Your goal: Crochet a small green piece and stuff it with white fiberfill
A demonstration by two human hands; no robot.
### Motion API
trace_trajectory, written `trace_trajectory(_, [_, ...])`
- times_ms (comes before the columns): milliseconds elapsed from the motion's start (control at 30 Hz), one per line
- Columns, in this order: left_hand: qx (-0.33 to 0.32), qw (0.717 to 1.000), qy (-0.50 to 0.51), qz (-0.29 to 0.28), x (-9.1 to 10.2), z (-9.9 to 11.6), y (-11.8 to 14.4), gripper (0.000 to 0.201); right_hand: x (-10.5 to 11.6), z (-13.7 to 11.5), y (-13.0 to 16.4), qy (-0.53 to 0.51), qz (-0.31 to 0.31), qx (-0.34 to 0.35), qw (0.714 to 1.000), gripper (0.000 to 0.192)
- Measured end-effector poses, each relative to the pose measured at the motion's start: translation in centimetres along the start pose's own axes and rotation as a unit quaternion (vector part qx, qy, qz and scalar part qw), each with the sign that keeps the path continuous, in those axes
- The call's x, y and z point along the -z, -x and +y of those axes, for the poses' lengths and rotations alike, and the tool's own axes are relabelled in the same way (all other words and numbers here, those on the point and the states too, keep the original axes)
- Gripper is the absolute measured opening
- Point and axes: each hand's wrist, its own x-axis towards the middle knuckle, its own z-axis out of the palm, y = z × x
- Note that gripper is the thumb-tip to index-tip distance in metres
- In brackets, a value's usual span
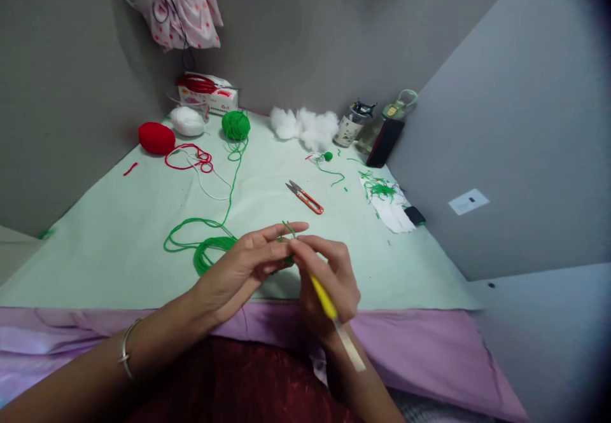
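Beneath both hands I view, from my distant post, a pale green tabletop [420, 270], with lilac cloth [410, 340] along its near edge. Above it, the left hand [255, 256] is narrowed, thumb and fingers pinching a green piece [289, 229] of yarn. Close against its fingertips, the right hand [334, 277] is closed about a yellow-handled tool [325, 299], pen-fashion; I cannot make out the tip among the fingers. Well beyond both hands lies white fluff [310, 129]; ahead and to the right of the right hand rests white paper [394, 214] bearing green clippings [380, 187]. Just left of the left hand, partly behind it, I note a coil of green yarn [217, 243]. Farther off, ahead and left of the left hand, sit a red ball [156, 138], a white ball [188, 121] and a green ball [235, 125]. Ahead of the hands lie orange-handled snips [305, 198], blades parted. Between the two hands' fingertips, the pinched piece is mostly hidden; its form I cannot tell. Beyond the snips rests a tiny green bobble [328, 156].
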Motion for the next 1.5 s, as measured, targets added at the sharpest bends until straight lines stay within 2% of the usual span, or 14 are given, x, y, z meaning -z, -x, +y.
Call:
trace_trajectory(67, [0.017,1.000,0.022,0.001,0.2,0.4,-0.1,0.033,0.3,-0.1,-0.6,-0.072,0.020,-0.080,0.994,0.032])
trace_trajectory(167, [-0.030,0.999,-0.013,0.012,0.2,0.6,0.0,0.035,0.5,-0.2,-1.5,-0.191,0.032,-0.186,0.963,0.021])
trace_trajectory(333, [-0.077,0.989,-0.126,-0.023,0.3,0.2,0.5,0.036,0.3,0.2,-1.7,-0.247,0.002,-0.250,0.936,0.016])
trace_trajectory(467, [-0.079,0.983,-0.161,-0.028,0.9,0.2,0.6,0.034,0.4,0.5,-1.6,-0.317,0.010,-0.303,0.899,0.017])
trace_trajectory(567, [-0.088,0.980,-0.176,-0.023,1.1,0.3,0.6,0.035,0.6,0.5,-1.9,-0.344,0.009,-0.310,0.887,0.020])
trace_trajectory(667, [-0.095,0.975,-0.202,-0.022,1.1,0.6,0.5,0.037,0.8,0.2,-2.0,-0.328,0.000,-0.285,0.901,0.021])
trace_trajectory(767, [-0.112,0.963,-0.247,-0.013,1.1,1.0,0.7,0.034,1.2,-0.2,-1.9,-0.240,-0.016,-0.232,0.943,0.022])
trace_trajectory(867, [-0.144,0.942,-0.305,0.007,1.0,1.0,1.0,0.031,1.6,-0.4,-1.6,-0.151,-0.046,-0.136,0.978,0.023])
trace_trajectory(967, [-0.181,0.925,-0.330,0.046,0.8,0.5,1.2,0.035,1.6,-0.4,-1.1,-0.065,-0.068,-0.022,0.995,0.028])
trace_trajectory(1033, [-0.169,0.941,-0.287,0.055,0.6,0.2,1.2,0.044,1.4,-0.3,-0.7,0.030,-0.079,0.049,0.995,0.030])
trace_trajectory(1133, [-0.064,0.987,-0.144,0.016,0.5,0.3,0.9,0.060,1.0,0.0,-0.3,0.095,-0.066,0.097,0.988,0.035])
trace_trajectory(1233, [0.020,0.999,-0.048,-0.002,0.6,0.8,0.6,0.060,0.8,0.0,-0.6,-0.034,-0.017,0.001,0.999,0.032])
trace_trajectory(1367, [-0.011,0.998,-0.055,-0.010,0.7,1.2,0.5,0.052,0.3,-0.2,-1.5,-0.231,0.044,-0.169,0.957,0.023])
trace_trajectory(1500, [-0.033,0.995,-0.093,-0.019,0.9,1.1,0.5,0.046,0.2,-0.3,-1.8,-0.271,0.009,-0.220,0.937,0.020])
